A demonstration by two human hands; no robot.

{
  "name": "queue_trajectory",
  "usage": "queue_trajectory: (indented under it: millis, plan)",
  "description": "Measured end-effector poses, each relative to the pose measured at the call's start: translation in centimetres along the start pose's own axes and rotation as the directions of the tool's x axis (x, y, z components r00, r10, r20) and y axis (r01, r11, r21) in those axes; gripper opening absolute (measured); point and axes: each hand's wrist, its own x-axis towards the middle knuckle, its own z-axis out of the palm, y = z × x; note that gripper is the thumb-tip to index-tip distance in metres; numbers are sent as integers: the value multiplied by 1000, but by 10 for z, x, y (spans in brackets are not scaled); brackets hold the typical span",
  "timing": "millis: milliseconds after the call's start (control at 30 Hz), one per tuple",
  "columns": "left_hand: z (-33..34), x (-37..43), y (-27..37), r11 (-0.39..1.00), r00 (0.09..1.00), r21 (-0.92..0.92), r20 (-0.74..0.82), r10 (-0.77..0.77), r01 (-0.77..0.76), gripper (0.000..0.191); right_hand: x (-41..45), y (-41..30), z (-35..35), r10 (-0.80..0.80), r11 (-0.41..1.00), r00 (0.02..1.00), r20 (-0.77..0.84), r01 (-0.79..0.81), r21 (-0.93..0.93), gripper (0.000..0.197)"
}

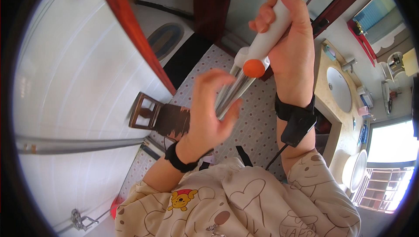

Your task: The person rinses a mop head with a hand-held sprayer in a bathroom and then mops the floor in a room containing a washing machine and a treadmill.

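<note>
My right hand [291, 37] is wrapped around the white plastic sleeve [273, 29] of a pole, held up at a slant. A round orange knob [254, 68] sits at the sleeve's lower end. Below it run shiny metal tubes [234, 89], and another metal length extends past my right hand toward the top edge. My left hand [211, 109], slightly blurred, curves in a C shape around the metal tubes with thumb and fingers apart. Whether its palm touches them cannot be told.
A worn wooden chair [170, 119] stands by the white wall at left. To the right, a stone counter [322, 56] carries a washbasin [339, 89] and a white bowl [355, 170]. A red-brown door frame [209, 11] rises ahead, beyond the dotted tile floor [255, 122]. A wall tap [81, 220] juts out lower left.
</note>
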Motion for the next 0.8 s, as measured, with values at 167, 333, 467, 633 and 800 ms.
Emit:
queue_trajectory:
  millis: [167,333,467,633,800]
  plan:
    - [45,42,-9,962,960,-269,251,125,-55,39,47,0,-21,-158,987,987,-24,158,4,21]
    - [61,90,-58,927,875,-374,455,167,18,36,100,21,-39,-121,992,980,-157,116,-42,19]
    - [77,138,-124,947,755,-220,572,320,-234,35,160,27,-45,-124,987,977,-172,104,-118,23]
    - [85,201,-165,863,798,-486,571,193,139,24,222,27,-39,-65,995,981,-181,52,-80,19]
    - [86,226,-205,376,834,-759,547,-76,532,38,300,62,-32,-12,999,997,-71,15,40,18]
